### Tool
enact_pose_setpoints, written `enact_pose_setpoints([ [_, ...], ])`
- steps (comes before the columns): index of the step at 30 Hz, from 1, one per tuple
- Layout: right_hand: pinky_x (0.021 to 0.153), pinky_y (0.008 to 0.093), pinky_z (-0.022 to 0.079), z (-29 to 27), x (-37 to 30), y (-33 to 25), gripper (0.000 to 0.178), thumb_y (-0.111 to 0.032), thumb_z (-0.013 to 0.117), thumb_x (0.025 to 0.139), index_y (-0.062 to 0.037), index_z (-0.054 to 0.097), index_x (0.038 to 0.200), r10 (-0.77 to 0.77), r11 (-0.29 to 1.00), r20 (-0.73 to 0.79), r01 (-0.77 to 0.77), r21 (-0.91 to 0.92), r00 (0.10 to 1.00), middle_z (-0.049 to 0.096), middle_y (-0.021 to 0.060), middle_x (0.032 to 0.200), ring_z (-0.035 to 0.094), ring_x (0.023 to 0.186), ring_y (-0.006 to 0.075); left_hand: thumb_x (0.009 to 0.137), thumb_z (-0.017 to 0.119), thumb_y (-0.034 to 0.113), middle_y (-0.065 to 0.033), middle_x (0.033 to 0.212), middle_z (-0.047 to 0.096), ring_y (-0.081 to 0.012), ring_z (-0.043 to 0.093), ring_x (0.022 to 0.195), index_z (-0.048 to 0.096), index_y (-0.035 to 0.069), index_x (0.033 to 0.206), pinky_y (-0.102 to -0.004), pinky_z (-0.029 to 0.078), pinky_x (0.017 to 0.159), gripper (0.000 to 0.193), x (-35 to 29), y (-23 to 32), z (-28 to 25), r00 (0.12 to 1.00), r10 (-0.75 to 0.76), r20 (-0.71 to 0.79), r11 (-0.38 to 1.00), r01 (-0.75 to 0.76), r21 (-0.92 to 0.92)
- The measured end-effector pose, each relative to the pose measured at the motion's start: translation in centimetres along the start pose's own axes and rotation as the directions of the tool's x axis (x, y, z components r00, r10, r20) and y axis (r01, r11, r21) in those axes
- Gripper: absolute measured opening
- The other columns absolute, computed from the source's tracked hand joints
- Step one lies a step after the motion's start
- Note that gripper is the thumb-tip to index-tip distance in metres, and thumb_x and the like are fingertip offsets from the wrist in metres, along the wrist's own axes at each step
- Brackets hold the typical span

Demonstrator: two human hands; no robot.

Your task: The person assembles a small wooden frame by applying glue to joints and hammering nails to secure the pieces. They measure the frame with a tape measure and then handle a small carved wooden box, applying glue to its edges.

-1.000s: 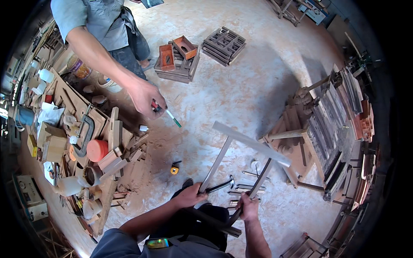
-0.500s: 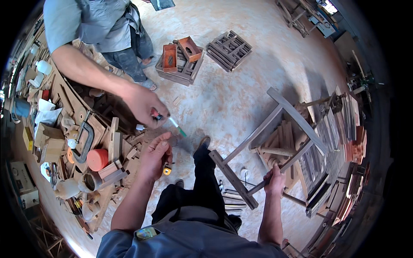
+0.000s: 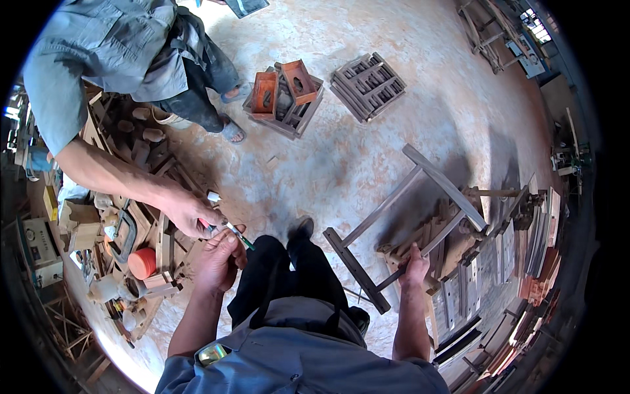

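My left hand is closed, its thumb and fingers pinched at a slim white-and-green stick that looks like a pen. A co-worker's hand meets it there, with a small red item showing between the fingers. Whether the co-worker also grips the stick, I cannot tell. My right hand is wrapped round one rail of a grey-brown wooden frame. The frame is held tilted out to the right, with a thick crosspiece at each end. What lies inside my left palm is hidden.
Left stands a cluttered bench with a C-clamp, a red round container and wood offcuts. Ahead on the floor are stacked wooden panels and two reddish wooden boxes. Stacked timber strips fill the right side.
My left hand and the co-worker's hand have come together at the stick. A yellow tape measure seen beneath my left hand earlier no longer shows. My right hand keeps hold of the frame.
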State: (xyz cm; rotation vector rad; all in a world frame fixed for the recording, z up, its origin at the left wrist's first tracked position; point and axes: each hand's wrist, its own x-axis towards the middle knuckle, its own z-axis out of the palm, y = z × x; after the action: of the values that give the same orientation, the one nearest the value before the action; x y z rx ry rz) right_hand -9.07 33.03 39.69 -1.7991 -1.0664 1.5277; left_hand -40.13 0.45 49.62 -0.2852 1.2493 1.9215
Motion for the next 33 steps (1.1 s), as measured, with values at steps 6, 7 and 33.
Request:
enact_pose_setpoints([
  [6, 0.038, 0.0284, 0.039, 2.0, 1.5, -2.8, 0.016, -0.018, 0.062, 0.092, -0.0097, 0.049, 0.091, 0.008, 0.999, 0.014, -0.008, -0.041, 1.000, 0.047, -0.0006, 0.056, 0.044, 0.041, 0.0115, 0.094, 0.061, 0.013, -0.0039, 0.067, 0.056, -0.0134, 0.052, 0.057, 0.062, -0.003, 0.105, -0.0255, 0.043, 0.052, 0.020, 2.3, -0.6, 2.0, 0.998, -0.058, -0.038, 0.997, 0.057, -0.042],
  [7, 0.039, 0.0293, 0.038, 2.2, 2.0, -3.0, 0.017, -0.018, 0.063, 0.091, -0.0098, 0.049, 0.088, 0.012, 1.000, 0.003, -0.012, -0.013, 1.000, 0.047, 0.0002, 0.056, 0.044, 0.041, 0.0125, 0.093, 0.061, 0.014, -0.0046, 0.068, 0.057, -0.0139, 0.054, 0.058, 0.062, -0.002, 0.105, -0.0258, 0.044, 0.053, 0.020, 2.7, -0.7, 2.1, 0.997, -0.070, -0.019, 0.998, 0.070, -0.001],
  [33, 0.043, 0.0328, 0.037, 12.2, 11.6, -9.4, 0.039, -0.036, 0.068, 0.087, -0.0152, 0.043, 0.065, 0.205, 0.976, -0.240, -0.215, -0.018, 0.949, 0.039, -0.0012, 0.055, 0.042, 0.045, 0.0143, 0.084, 0.070, 0.009, -0.0219, 0.086, 0.065, -0.0308, 0.060, 0.071, 0.066, -0.005, 0.105, -0.0398, 0.047, 0.062, 0.026, 14.1, 20.2, 11.4, 0.523, 0.327, 0.787, 0.883, 0.126, -0.451],
])
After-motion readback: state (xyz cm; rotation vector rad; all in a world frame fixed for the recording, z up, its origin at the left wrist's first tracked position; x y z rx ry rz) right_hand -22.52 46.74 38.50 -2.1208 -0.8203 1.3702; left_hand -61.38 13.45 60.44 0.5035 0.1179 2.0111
